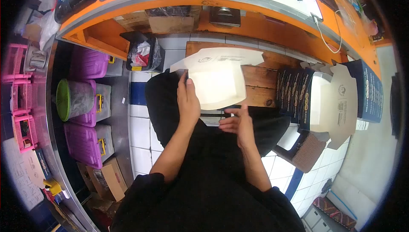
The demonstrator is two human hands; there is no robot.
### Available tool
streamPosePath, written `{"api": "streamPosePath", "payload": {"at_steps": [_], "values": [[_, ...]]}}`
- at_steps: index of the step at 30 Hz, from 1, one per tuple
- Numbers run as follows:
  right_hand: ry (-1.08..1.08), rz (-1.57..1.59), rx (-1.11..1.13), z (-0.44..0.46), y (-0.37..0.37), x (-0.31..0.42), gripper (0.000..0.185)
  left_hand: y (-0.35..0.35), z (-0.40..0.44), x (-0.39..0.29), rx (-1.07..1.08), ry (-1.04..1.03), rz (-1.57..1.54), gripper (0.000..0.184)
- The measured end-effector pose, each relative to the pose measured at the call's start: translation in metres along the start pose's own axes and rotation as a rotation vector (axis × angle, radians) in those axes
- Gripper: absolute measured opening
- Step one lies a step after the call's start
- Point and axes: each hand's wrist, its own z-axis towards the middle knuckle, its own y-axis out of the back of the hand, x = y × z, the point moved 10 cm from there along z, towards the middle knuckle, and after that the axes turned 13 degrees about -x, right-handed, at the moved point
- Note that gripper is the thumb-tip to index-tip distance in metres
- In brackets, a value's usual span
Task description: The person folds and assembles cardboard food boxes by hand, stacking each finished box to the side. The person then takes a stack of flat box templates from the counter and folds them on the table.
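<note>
A white paper food box [217, 83] with its lid flap raised is held over the person's lap, in front of a wooden board [260, 78]. My left hand [188, 100] grips the box's left side, thumb on the near edge and fingers along the outer wall. Just below the box's lower right corner is my right hand [238, 123], its fingers apart and nothing seen between them. To the right stands a row of dark printed boxes [294, 93], with another open white box [320, 100] leaning against them.
An orange desk [170, 2] spans the top, with phones and a cable on it. A small black bin [145, 55] stands left of the board. Purple-lidded containers [83, 144] and a green-rimmed bucket [76, 100] sit on the left shelf. A brown stool [306, 153] is at right.
</note>
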Motion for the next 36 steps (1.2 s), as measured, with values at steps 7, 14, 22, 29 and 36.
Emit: {"api": "streamPosePath", "payload": {"at_steps": [7,14,22,29,36], "values": [[0.344,0.145,-0.284,0.020,0.054,0.061,0.058,-0.008,-0.007,0.002,0.187,0.206,-0.265,0.051],[0.454,0.170,-0.103,0.029,0.043,0.084,0.056,-0.013,-0.014,0.012,0.242,0.244,-0.249,0.051],[0.469,0.398,0.134,-0.021,0.043,0.109,0.083,-0.053,-0.058,0.059,0.885,1.207,-1.226,0.070],[0.524,0.423,0.059,-0.017,0.073,0.101,0.056,-0.053,-0.062,0.055,0.873,1.127,-1.312,0.068],[0.605,0.061,-0.190,-0.031,0.092,0.108,0.043,-0.047,-0.026,0.086,0.429,0.928,-0.991,0.047]]}}
